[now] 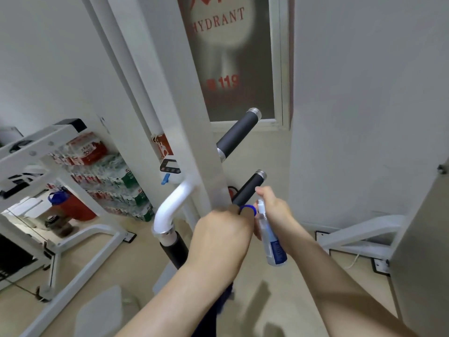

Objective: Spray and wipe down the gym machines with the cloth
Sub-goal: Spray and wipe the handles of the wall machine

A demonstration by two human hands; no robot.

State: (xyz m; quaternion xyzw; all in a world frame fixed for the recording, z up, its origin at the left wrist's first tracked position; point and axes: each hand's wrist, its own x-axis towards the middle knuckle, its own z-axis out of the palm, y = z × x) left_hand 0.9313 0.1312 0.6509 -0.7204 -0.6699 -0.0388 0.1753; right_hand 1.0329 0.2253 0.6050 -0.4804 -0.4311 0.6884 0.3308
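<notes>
Left hand (220, 235) closed around a blue cloth (248, 209), pressed on the white machine post (194, 132) by the lower black handle (247, 188). Right hand (273, 210) wrapped around a spray bottle (269, 237), just beside the cloth.

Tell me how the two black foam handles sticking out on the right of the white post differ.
The upper handle is fully exposed and untouched; the lower handle has both hands at its base, so less of it shows. The upper handle looks thicker and longer in this view, the lower handle slimmer. Both are black, silver-capped, and angle up to the right from the white post.
</notes>
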